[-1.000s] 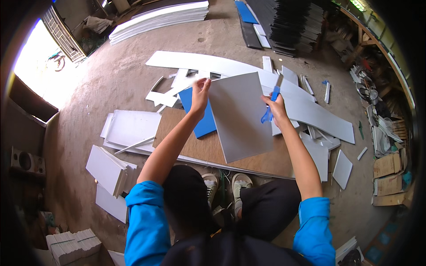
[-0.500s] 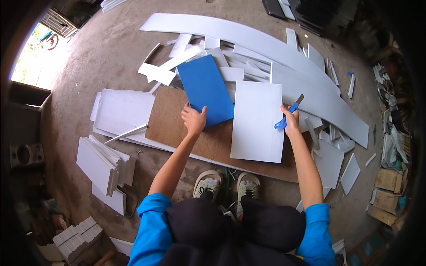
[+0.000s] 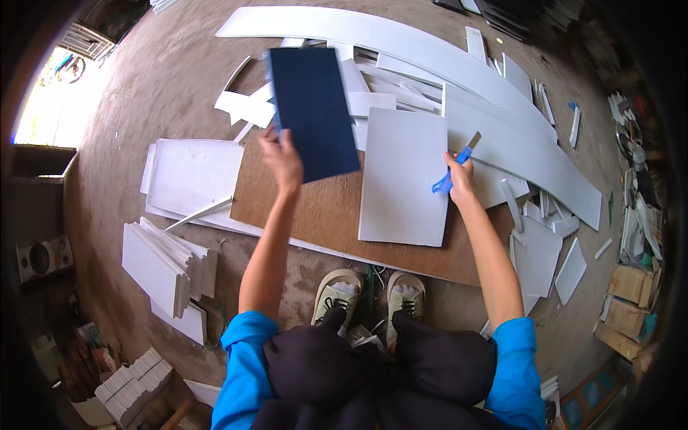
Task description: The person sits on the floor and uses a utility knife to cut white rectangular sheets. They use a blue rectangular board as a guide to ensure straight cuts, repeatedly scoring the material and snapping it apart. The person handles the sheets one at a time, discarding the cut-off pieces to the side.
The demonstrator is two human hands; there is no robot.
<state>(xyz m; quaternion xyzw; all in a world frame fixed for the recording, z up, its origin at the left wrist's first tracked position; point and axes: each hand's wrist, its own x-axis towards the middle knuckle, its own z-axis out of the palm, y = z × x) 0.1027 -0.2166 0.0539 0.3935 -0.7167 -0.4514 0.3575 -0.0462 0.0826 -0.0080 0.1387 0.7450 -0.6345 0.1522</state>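
I watch the left hand [image 3: 282, 159] grip the dark blue board [image 3: 317, 107] by its lower left edge; the right hand [image 3: 461, 178] holds blue cutter [image 3: 463, 155] and white board [image 3: 403, 179] over the brown board [image 3: 304, 208]. I'd want the blade [image 3: 476, 139] angled outward.

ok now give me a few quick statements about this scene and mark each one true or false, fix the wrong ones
1. The right hand holds a blue-handled cutter. True.
2. The cutter's blade is hidden. False: the blade shows, pointing away from the person.
3. The left hand holds a dark blue sheet. True.
4. That sheet is round. False: it is rectangular.
5. The right hand is at the right edge of a white sheet. True.
6. Both shoes are on the brown board. False: they are on the near side of it.
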